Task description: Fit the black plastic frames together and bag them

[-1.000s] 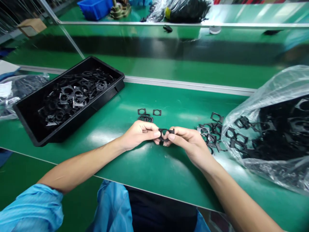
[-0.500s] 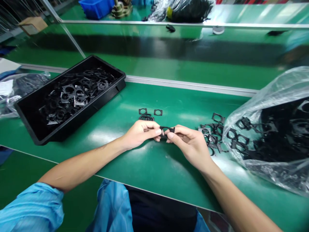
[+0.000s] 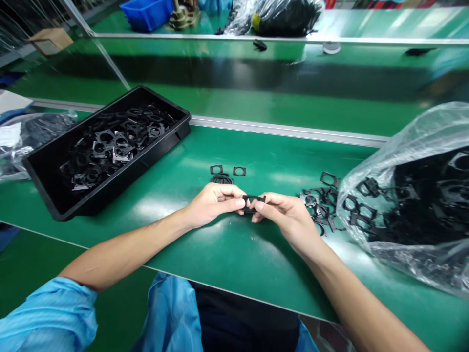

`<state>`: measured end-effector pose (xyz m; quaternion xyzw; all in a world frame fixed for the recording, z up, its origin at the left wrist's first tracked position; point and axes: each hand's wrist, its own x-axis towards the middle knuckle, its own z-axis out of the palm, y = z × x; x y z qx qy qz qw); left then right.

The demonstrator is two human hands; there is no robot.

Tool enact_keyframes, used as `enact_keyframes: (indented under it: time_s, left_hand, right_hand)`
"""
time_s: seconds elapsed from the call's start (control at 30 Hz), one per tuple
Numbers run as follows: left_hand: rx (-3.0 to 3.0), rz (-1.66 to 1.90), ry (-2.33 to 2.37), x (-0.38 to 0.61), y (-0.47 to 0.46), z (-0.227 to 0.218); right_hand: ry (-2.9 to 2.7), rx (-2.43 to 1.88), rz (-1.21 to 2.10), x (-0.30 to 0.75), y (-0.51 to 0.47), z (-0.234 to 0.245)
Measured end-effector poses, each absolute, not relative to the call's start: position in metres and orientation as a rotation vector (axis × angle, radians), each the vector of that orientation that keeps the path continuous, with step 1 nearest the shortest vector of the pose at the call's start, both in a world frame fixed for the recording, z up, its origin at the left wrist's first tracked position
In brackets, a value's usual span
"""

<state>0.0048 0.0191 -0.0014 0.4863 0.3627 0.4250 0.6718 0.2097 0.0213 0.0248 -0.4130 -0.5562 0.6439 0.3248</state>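
Over one green table [image 3: 227, 264], two hands [image 3: 287, 215], one black frame [image 3: 255, 198] pinched

The bare left hand [image 3: 209, 205] and bare right hand [image 3: 289, 215] face each other just below the middle of the view, fingertips near but apart. Both pinch, thumbs uppermost, fingers curled underneath; the left thumb [image 3: 232, 204] points to 3 o'clock, the right thumb [image 3: 266, 209] to 10. The bare left forearm [image 3: 132, 244] slants in from 8 o'clock, below a bunched light-blue fabric sleeve [image 3: 51, 313]; the bare right forearm [image 3: 351, 283] slants in from between 4 and 5.
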Motion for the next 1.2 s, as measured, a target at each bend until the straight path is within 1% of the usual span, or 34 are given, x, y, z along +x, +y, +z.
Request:
enact_keyframes:
  time_s: [0.17,0.3,0.67,0.93,1.03,1.2]
  left_hand:
    - [1.21,1.0,0.889,0.0042,0.0182,0.0]
    - [1.253,0.969,0.884,0.0038,0.0174,-0.0002]
    - [1.091,0.996,0.914,0.0071,0.0187,-0.0001]
    - [1.044,0.938,0.906,0.0048,0.0191,-0.0027]
    - [1.03,0.925,0.877,0.005,0.0187,-0.0035]
    - [1.008,0.913,0.886,0.0062,0.0194,-0.0034]
  right_hand:
    - [-1.476,-1.117,1.634,0.2094,0.022,0.0251]
    - [-1.536,-1.13,1.611,0.2101,0.0228,0.0251]
    - [-1.577,-1.117,1.531,0.2096,0.023,0.0256]
    - [-1.689,-1.126,1.306,0.2089,0.0216,0.0209]
    - [-1.726,-1.138,1.331,0.2097,0.0217,0.0199]
    - [-1.598,-1.122,1.519,0.2089,0.0227,0.0213]
